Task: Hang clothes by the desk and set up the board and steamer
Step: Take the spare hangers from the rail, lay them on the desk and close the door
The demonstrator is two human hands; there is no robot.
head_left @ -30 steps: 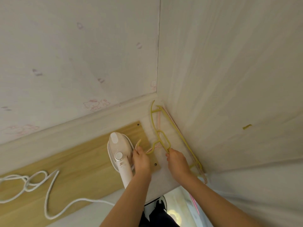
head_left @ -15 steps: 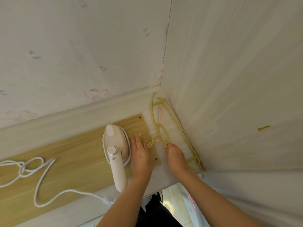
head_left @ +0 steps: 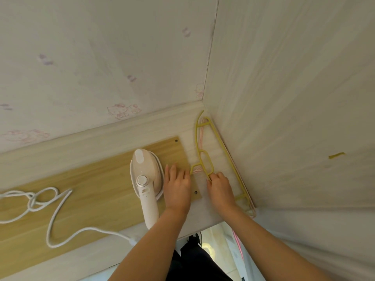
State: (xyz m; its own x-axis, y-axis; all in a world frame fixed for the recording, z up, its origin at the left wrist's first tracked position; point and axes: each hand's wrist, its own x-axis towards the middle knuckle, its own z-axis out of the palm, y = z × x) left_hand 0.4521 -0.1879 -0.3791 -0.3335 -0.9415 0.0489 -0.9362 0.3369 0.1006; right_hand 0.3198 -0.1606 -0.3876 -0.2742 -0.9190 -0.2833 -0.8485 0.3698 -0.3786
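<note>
So right now my left hand (head_left: 177,186) is lying flat on the wooden board (head_left: 85,191), fingers pretty much straight and spread, not gripping anything. It's pressed down near the board's right end, just beside the steamer (head_left: 145,179). My right hand (head_left: 220,190) is curled, with the fingertips pinching the thin wire of the yellow hanger (head_left: 205,159) at the bottom of its little looped middle part.

That hanger lies flat on the white surface (head_left: 203,211), tucked into the corner where the two walls meet, its long straight side running along the right wall (head_left: 284,98). There's a pink hanger (head_left: 201,134) underneath it, mostly hidden, with only bits of pink showing through near the top and by the loop, so I can't tell much more about how it lies.

The white steamer sits on the board, its plate end toward the back wall and its handle pointing back at me, sticking out past the board's front edge. Its white cord (head_left: 50,216) runs off to the left across the board in a few loose loops and curves. The board itself lies flat on the surface, its long side parallel to the back wall, with small holes in the right-hand corners. The back wall (head_left: 101,57) has faint pink cartoon-cat wallpaper.
</note>
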